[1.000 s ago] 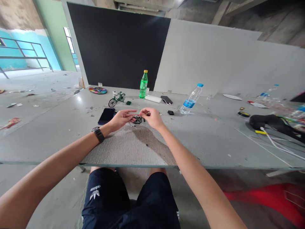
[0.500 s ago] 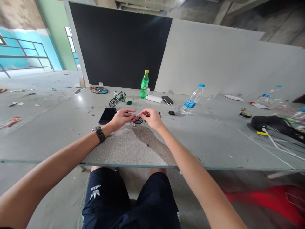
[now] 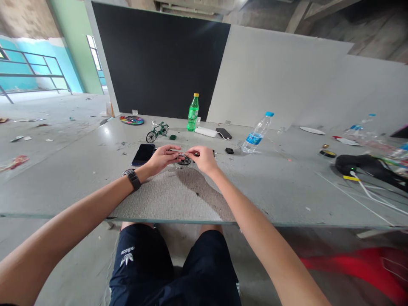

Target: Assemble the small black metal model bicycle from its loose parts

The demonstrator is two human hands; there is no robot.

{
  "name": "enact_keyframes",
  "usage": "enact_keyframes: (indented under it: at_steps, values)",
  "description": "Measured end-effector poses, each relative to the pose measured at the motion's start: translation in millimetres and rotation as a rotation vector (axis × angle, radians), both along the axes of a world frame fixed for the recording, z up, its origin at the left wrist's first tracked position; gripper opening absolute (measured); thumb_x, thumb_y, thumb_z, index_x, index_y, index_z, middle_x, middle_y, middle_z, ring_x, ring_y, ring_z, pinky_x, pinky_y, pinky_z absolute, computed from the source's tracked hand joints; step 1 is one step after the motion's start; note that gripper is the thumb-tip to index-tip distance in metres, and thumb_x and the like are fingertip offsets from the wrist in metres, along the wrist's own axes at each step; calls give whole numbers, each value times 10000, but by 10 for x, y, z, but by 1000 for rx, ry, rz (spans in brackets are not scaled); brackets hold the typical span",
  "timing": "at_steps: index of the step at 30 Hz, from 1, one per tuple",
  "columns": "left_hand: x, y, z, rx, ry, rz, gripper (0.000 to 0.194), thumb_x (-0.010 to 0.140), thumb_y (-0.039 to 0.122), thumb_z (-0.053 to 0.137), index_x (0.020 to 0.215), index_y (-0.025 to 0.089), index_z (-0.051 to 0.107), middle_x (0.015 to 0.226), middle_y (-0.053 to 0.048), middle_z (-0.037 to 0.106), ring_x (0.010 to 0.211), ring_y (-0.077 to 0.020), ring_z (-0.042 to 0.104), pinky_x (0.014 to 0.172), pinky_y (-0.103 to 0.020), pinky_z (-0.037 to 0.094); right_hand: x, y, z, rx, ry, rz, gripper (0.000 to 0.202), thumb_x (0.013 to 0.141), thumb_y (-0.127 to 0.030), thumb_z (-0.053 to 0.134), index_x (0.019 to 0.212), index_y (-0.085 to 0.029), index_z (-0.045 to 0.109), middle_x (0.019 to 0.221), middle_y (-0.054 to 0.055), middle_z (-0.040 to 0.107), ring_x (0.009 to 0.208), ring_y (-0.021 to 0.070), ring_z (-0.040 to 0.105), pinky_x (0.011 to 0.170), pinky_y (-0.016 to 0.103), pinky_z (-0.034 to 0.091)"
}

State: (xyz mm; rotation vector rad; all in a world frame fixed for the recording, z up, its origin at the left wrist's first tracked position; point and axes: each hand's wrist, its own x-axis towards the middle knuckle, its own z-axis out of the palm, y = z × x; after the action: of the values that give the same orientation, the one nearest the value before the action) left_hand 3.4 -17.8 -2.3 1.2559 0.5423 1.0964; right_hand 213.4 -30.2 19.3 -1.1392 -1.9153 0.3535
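Observation:
My left hand (image 3: 163, 158) and my right hand (image 3: 203, 158) meet over the grey table (image 3: 274, 187), both pinching a small metal model with a black wheel (image 3: 184, 160). The model is mostly hidden between my fingers. A black watch (image 3: 131, 179) is on my left wrist. Just left of my left hand lies a dark phone (image 3: 143, 154). Farther back stands a finished green miniature bicycle (image 3: 157, 131).
A green bottle (image 3: 192, 113), a white power bank (image 3: 205, 132) with a second phone (image 3: 223, 133), and a clear water bottle (image 3: 256, 133) stand behind. A colour wheel (image 3: 131, 120) lies back left. Black bag and white cables (image 3: 366, 165) sit right. A red chair (image 3: 360, 265) is low right.
My right hand has shifted slightly left, closing in on the small model. The left hand holds about the same place.

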Motion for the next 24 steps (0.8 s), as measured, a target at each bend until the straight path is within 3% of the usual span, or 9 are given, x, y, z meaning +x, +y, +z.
enact_keyframes:
  at_steps: [9,12,17,24]
  values:
    - [23,7,-11,69,66,57,432,776,305,851,1105,110,649,941,-117,788,912,-223,765,968,-436,559,-25,-2,0,12,16,-1,118,860,-313,722,807,-223,779,829,56,774,768,209,677,758,342,498]
    - [26,23,-24,82,42,69,425,768,300,855,1091,107,658,915,-106,788,888,-216,767,950,-425,570,0,15,-11,-44,44,12,202,868,-401,713,818,-216,778,829,55,771,773,204,672,738,328,482]
    - [25,38,-40,81,28,66,418,770,277,851,1097,104,658,888,-95,785,869,-205,766,966,-432,567,36,47,-62,-204,85,112,454,910,-589,592,804,-181,762,668,27,690,611,158,576,599,290,404]
    - [4,29,-27,88,23,62,407,783,261,838,1107,98,653,926,-114,784,887,-216,768,981,-443,565,-4,55,-66,-129,75,85,456,895,-602,613,784,-178,736,731,50,716,666,166,592,630,285,407]
